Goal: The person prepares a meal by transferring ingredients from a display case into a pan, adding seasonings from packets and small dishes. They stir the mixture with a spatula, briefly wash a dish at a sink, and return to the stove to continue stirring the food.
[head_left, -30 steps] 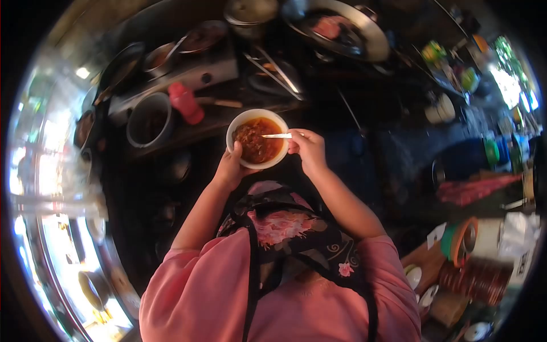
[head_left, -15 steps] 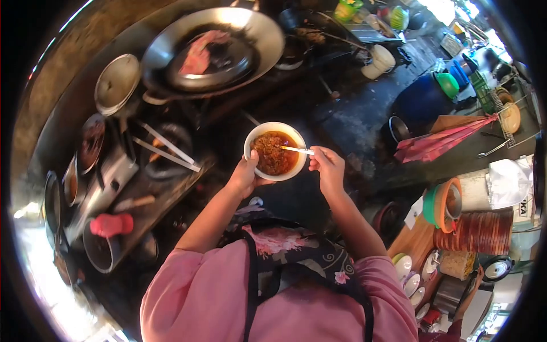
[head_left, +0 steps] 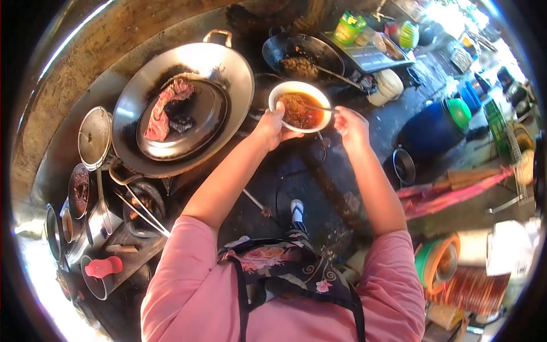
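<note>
My left hand (head_left: 273, 129) grips a white bowl (head_left: 320, 126) from its left side, thumb over the rim and fingers beneath. Reddish-brown sauce with minced bits (head_left: 297, 107) fills much of it. In my right hand (head_left: 351, 126) is the handle of a spoon (head_left: 322, 108), whose front end is down in the sauce. Just beyond the bowl stands a dark wok (head_left: 277, 50) holding brown food (head_left: 299, 66) and a long-handled utensil (head_left: 341, 76). Left of the bowl is a large metal wok (head_left: 239, 85) with a round lid (head_left: 200, 135) and a pink cloth (head_left: 164, 112) inside.
Tongs (head_left: 144, 210), a strainer (head_left: 94, 137) and a grey pot with a red cloth (head_left: 105, 267) are at left. A blue barrel (head_left: 424, 128) and a hanging pink cloth (head_left: 450, 194) stand right. Stacked basins (head_left: 447, 256) sit lower right.
Both hands have carried the bowl and spoon forward, toward the dark wok, with arms stretched further out. The camera view has shifted, showing more of the woks and a foot below.
</note>
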{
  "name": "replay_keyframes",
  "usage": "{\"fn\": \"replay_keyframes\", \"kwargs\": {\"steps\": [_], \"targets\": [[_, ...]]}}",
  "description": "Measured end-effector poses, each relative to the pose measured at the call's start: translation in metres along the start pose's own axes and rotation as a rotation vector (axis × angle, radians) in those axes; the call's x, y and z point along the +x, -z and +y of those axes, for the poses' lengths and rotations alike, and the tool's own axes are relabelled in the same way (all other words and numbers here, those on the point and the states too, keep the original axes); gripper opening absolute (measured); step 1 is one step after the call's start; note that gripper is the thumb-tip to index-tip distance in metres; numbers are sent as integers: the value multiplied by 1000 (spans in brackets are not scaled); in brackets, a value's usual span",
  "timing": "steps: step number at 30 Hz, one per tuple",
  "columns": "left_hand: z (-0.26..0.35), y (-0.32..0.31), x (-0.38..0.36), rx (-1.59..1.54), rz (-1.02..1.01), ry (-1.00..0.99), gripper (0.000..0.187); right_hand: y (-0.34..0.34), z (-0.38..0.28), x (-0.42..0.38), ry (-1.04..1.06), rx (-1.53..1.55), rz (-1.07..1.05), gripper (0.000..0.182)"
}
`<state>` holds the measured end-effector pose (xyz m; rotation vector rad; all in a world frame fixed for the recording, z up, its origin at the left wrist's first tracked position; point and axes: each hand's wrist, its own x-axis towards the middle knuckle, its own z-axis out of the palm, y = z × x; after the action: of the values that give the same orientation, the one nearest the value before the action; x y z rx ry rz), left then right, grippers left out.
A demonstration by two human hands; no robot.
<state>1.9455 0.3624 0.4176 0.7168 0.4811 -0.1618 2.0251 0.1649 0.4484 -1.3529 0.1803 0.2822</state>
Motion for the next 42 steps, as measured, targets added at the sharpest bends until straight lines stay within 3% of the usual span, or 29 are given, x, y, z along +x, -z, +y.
{"fn": "replay_keyframes", "kwargs": {"steps": [3,8,13,15,16,19,21,23,24,27,29,31,33,42], "targets": [[50,-7,54,-29,112,-37,41,-43,-26,80,-18,15,-65,12],[72,-23,143,-68,255,-153,49,-64,-56,204,-2,54,-102,11],[97,-16,178,-64,323,-222,48,-105,-31,307,416,-149,-89,14],[99,-17,179,-70,359,-239,46,-98,2,357,1084,-689,-77,9],[107,-14,175,-81,378,-228,44,-102,12,370,1118,-871,-193,10],[104,-11,187,-127,425,-212,43,-89,26,403,1165,-937,-231,6],[107,-13,189,-120,429,-213,40,-100,-6,386,1186,-707,-186,11],[110,-11,190,-114,432,-231,39,-113,-41,347,789,-457,-215,11],[109,-9,194,-111,431,-248,39,-115,-50,332,691,-375,-249,10],[107,-19,199,-116,408,-294,41,-113,-47,311,856,-548,-404,10],[107,-24,199,-119,363,-325,42,-114,-37,294,559,-508,-481,11],[107,-26,199,-119,302,-354,42,-116,-31,289,90,-259,-486,13],[109,-31,202,-96,323,-364,43,-115,-34,292,-73,-166,-410,12],[120,-38,206,-177,403,-366,38,-119,-68,318,-167,-9,-315,10]]}}
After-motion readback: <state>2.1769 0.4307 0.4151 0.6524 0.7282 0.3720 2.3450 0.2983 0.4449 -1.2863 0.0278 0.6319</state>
